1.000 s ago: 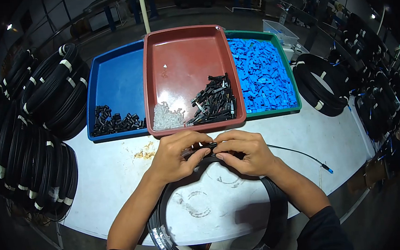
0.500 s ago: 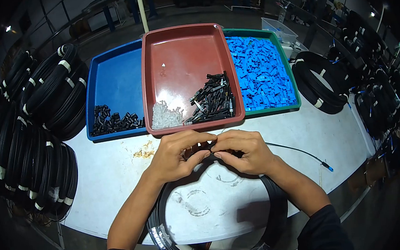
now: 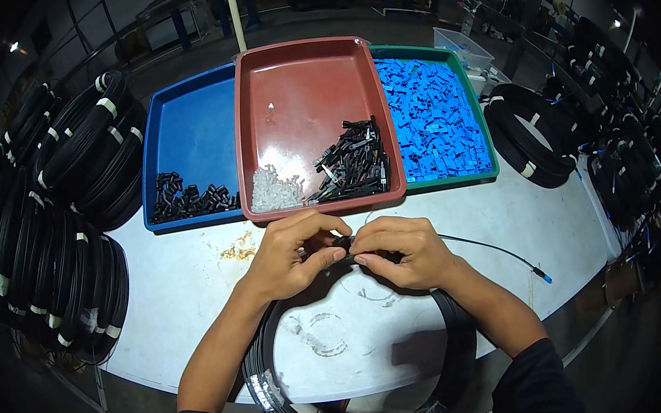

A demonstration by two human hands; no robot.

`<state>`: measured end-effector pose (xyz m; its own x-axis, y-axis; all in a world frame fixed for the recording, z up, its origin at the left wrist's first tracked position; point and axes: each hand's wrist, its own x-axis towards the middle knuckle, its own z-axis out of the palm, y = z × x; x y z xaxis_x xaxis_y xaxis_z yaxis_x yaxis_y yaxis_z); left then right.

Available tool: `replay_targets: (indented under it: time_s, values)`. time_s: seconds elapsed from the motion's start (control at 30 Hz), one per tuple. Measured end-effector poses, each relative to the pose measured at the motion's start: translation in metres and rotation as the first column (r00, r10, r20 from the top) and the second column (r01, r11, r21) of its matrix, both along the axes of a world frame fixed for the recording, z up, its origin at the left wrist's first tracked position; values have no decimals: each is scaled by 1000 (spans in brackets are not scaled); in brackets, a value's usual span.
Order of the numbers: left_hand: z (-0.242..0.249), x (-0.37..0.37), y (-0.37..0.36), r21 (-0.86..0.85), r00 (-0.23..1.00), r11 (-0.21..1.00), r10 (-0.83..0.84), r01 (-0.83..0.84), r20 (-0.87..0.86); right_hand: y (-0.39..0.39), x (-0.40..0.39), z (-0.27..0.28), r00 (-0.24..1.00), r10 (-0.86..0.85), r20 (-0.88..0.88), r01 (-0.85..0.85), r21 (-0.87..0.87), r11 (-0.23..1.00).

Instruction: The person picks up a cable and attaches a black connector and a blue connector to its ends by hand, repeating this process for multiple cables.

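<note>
My left hand [image 3: 297,254] and my right hand [image 3: 401,252] meet above the far side of a coil of black cable [image 3: 458,328]. Between their fingertips is a small black part [image 3: 343,243], mostly hidden, and its exact kind cannot be made out. My left thumb and index finger pinch its left side. The right thumb and fingers press together at its other side. From behind my right hand a thin black cable runs right, ending in a blue-tipped connector [image 3: 542,275] on the table. The coil, bound with clear tape, overhangs the near table edge.
Beyond my hands stand a blue tray [image 3: 192,124] with small black parts, a red tray [image 3: 302,92] with clear pieces and black connectors, and a green tray [image 3: 489,151] full of blue clips. Cable coils [image 3: 82,156] pile up at left; another coil [image 3: 531,136] lies right.
The fingers of my left hand have shifted slightly left and opened a little around the black part, which shows more now. My right hand stays nearly in place.
</note>
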<state>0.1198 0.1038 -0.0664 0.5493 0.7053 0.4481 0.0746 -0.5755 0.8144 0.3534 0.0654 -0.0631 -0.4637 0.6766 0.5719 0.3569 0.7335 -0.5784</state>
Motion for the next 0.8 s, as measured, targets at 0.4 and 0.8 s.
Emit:
replay_targets:
  time_s: [0.4,0.8]
  values:
    - [-1,0,-1,67,996,996,52,-57,75,-2,1,2,999,-41,-9,41,-7,999]
    - [3,1,1,286,989,947,145,-147,27,0,-1,0,980,-131,-150,144,78,986]
